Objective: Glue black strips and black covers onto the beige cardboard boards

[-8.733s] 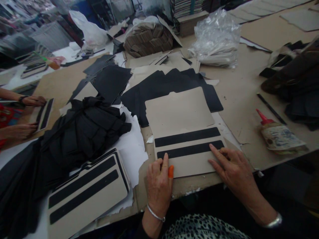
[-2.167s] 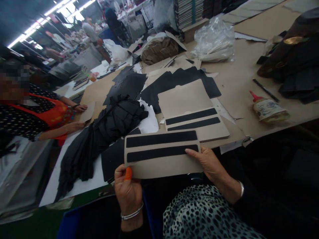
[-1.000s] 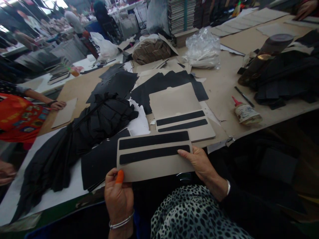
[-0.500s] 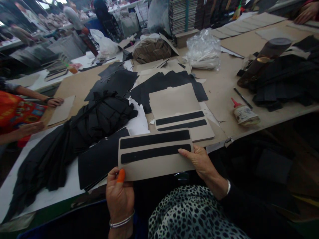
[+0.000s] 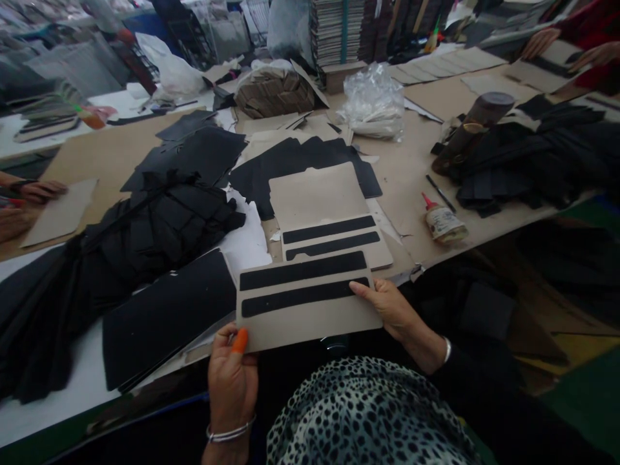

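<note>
Barely anything shifts from half a second ago: both hands still hold the board [image 5: 310, 320] up by the desk [image 5: 397, 161] edge, so the work seems paused. The left hand [image 5: 233, 374] pinches its lower left corner; the right hand [image 5: 397, 309] pinches the right end, thumb on the lower strip [image 5: 300, 298], other fingers apparently behind.

This is a workshop, apparently a factory floor. A broad worktop [image 5: 407, 171] crosses the frame, bearing a heap of black strips [image 5: 188, 216] on the left, a bundle of brown pieces [image 5: 276, 90] at upper centre and a red-nozzled bottle [image 5: 444, 224] right of centre. A banded panel [image 5: 310, 320] at lower centre resembles another lying behind it. Co-workers' hands handle similar board at the left edge and upper right; a tall, tied stack [image 5: 332, 32] stands at the top.
</note>
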`<action>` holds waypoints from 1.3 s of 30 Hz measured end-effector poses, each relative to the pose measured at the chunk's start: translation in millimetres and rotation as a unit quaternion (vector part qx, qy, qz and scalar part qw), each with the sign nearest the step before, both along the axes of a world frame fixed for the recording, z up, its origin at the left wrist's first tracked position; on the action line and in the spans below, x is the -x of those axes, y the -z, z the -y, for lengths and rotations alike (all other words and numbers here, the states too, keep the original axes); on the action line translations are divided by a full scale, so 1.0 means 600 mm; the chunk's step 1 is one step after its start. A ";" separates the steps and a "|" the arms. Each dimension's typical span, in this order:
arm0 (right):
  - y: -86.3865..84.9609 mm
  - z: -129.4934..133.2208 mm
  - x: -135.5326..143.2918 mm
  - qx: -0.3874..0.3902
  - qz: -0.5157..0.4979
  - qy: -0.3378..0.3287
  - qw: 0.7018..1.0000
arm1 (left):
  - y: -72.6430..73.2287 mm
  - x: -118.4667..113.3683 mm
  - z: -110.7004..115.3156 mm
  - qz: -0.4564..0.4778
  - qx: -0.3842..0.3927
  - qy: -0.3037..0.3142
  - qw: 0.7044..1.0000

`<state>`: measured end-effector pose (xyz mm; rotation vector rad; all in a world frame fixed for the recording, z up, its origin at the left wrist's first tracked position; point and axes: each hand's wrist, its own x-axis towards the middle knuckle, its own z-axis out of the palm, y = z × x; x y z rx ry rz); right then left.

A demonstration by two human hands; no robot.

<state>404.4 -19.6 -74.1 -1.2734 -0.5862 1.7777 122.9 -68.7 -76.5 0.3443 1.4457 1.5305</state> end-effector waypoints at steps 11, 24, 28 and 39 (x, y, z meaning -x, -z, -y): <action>-0.004 0.013 -0.061 0.042 0.036 0.022 0.998 | 0.015 -0.050 -0.009 0.060 0.017 0.078 0.995; 0.003 0.021 -0.082 0.037 0.032 -0.056 0.997 | 0.012 -0.043 -0.021 0.042 0.007 0.077 0.996; 0.008 0.018 -0.080 0.047 0.027 -0.076 0.996 | 0.011 -0.033 -0.031 0.025 0.000 0.075 0.997; 0.020 0.024 -0.067 0.007 0.065 -0.061 0.996 | 0.018 -0.023 -0.039 0.030 0.005 0.063 0.998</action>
